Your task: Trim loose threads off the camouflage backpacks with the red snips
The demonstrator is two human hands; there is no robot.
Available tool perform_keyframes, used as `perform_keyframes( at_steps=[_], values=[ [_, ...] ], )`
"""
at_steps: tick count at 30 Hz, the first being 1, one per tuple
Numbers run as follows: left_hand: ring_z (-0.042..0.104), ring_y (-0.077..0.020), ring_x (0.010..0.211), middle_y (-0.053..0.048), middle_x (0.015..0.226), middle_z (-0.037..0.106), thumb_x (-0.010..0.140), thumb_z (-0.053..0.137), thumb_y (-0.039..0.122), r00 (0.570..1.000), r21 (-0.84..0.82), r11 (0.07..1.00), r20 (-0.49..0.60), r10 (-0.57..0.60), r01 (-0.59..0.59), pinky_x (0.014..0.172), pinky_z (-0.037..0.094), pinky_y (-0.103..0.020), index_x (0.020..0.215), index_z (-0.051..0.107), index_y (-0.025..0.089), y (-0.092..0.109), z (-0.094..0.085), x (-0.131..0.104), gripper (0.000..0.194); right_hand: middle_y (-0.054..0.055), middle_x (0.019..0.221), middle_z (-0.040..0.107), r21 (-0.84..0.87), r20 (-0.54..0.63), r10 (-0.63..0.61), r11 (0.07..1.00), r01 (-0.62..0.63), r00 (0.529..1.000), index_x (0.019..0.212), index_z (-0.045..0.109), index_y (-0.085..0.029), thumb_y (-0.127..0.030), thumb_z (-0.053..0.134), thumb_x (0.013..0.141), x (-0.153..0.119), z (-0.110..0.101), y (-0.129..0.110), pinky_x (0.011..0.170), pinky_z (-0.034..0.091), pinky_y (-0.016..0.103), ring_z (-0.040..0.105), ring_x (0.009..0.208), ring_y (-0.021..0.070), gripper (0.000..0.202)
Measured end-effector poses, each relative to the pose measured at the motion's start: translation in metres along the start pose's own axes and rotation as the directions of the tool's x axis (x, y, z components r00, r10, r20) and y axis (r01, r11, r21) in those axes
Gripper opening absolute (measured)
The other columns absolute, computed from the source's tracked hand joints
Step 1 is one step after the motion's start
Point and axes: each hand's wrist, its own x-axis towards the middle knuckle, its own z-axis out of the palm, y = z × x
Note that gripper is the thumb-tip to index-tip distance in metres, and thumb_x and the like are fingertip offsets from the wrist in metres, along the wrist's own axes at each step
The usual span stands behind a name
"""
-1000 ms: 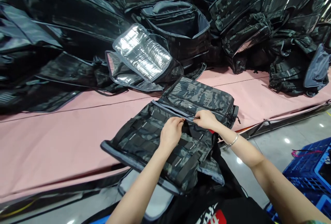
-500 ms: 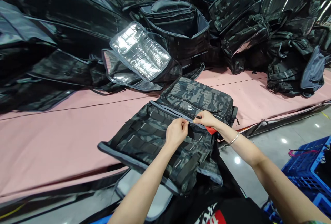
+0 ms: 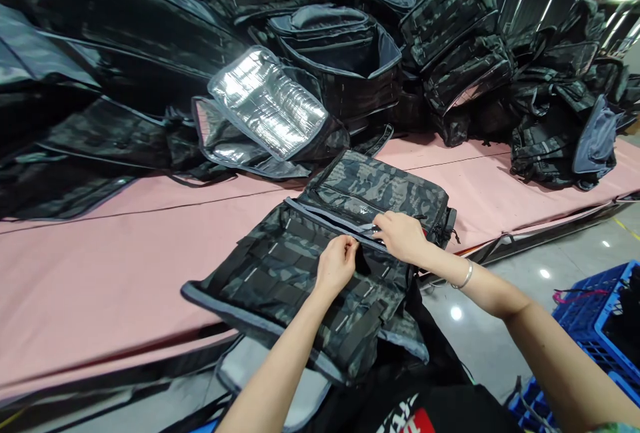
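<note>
A dark camouflage bag (image 3: 295, 246) lies opened out at the table's front edge, its strapped panel nearest me and a pocketed section (image 3: 380, 183) behind. Grey edging runs along the gap between the two parts. My left hand (image 3: 338, 261) pinches the edging near the middle of the gap. Just right of it, my right hand (image 3: 400, 236) is closed at the same seam, over something small and dark that I cannot make out. A bit of red shows behind the right fingers.
Many camouflage bags (image 3: 345, 53) are piled along the back of the pink-covered table (image 3: 150, 253). One silver-lined flap (image 3: 275, 103) faces up behind the work. Blue crates (image 3: 585, 306) stand on the floor at right.
My right hand has turned over and its fingers have moved slightly up at the seam, now covering most of the red piece. My left hand keeps its pinch. The whole view has shifted slightly.
</note>
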Motion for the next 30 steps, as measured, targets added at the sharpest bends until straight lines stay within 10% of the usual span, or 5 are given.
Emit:
perform_keyframes(
  at_steps=[10, 30],
  values=[
    [0.053, -0.0179, 0.076, -0.005, 0.075, 0.056, 0.077, 0.038, 0.023, 1.000, -0.006, 1.000, 0.009, 0.025, -0.025, 0.072, 0.041, -0.028, 0.071, 0.046, 0.019, 0.000, 0.000, 0.000, 0.011, 0.005, 0.083, 0.051, -0.249, 0.091, -0.300, 0.916, 0.313, 0.950, 0.090, 0.054, -0.016, -0.018, 0.036, 0.094, -0.001, -0.006, -0.006, 0.060, 0.030, 0.029, 0.046, 0.079, 0.0174, 0.018],
    [0.052, -0.0173, 0.074, -0.005, 0.075, 0.055, 0.077, 0.036, 0.020, 0.999, -0.012, 1.000, 0.030, 0.023, -0.023, 0.070, 0.040, -0.029, 0.072, 0.046, 0.019, 0.002, -0.003, -0.002, 0.011, 0.007, 0.084, 0.054, -0.185, 0.113, -0.243, 0.947, 0.261, 0.963, 0.092, 0.056, -0.016, -0.019, 0.037, 0.094, 0.001, -0.003, -0.007, 0.063, 0.032, 0.028, 0.048, 0.082, 0.0181, 0.019]
  ],
)
